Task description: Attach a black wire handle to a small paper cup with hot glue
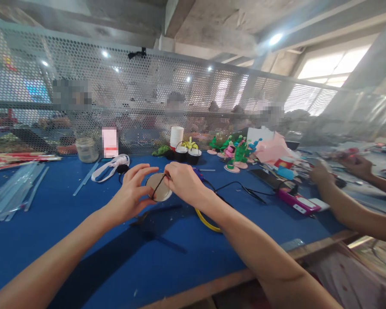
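Note:
My left hand (133,189) is closed around the side of a small paper cup (163,192), its round pale face turned toward me. A black cord (158,186) runs slantwise across that face. At the cup's upper right edge, my right hand (185,182) pinches the cord's end; its fingertips are partly hidden. Beneath my hands lies a dark tool with two long handles (169,243), perhaps pliers. Behind them stand two cups with black lower parts and thin black handles (194,155), beside a stack of white paper cups (176,136).
Clear plastic strips (16,193) lie at left, near a glass jar (86,150). Green cactus-like figures (241,154) stand at the back. A purple power strip (297,201) and black cable lie at right, beside a co-worker's arm (350,210). A perforated metal screen (193,94) borders the table.

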Demonstrator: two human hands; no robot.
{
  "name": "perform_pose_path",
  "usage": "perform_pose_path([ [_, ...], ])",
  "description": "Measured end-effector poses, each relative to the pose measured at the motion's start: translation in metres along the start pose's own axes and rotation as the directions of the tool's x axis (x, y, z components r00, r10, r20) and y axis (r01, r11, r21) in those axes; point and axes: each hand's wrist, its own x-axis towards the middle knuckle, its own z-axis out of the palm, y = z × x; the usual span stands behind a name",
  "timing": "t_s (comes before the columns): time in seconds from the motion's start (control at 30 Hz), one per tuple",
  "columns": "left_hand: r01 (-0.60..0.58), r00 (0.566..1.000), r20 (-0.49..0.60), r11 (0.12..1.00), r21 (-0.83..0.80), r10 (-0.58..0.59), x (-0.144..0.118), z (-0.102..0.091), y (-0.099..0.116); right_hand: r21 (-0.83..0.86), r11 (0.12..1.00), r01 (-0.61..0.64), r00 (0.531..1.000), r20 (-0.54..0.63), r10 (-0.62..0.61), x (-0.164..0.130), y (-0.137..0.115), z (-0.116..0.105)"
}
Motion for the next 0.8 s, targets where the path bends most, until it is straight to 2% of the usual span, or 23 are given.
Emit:
perform_pose_path([
  [0.1,-0.004,1.0,0.003,1.0,-0.021,0.004,-0.001,0.001,-0.001,0.022,1.0,0.013,1.0,0.002,-0.013,0.001,0.0,0.0],
  [0.27,-0.018,0.998,-0.057,0.999,-0.044,0.016,-0.002,0.005,-0.005,0.065,0.997,0.047,0.999,0.01,-0.048,0.004,0.004,0.003],
  [0.57,0.028,0.999,0.02,0.999,-0.028,-0.028,0.0,-0.001,-0.001,0.11,0.993,0.036,0.999,0.037,-0.04,0.007,0.008,0.007],
  [0.8,0.032,0.999,0.019,0.999,-0.021,-0.031,-0.002,0.002,-0.001,0.179,0.983,0.03,0.997,0.064,-0.042,0.008,0.011,0.014],
])
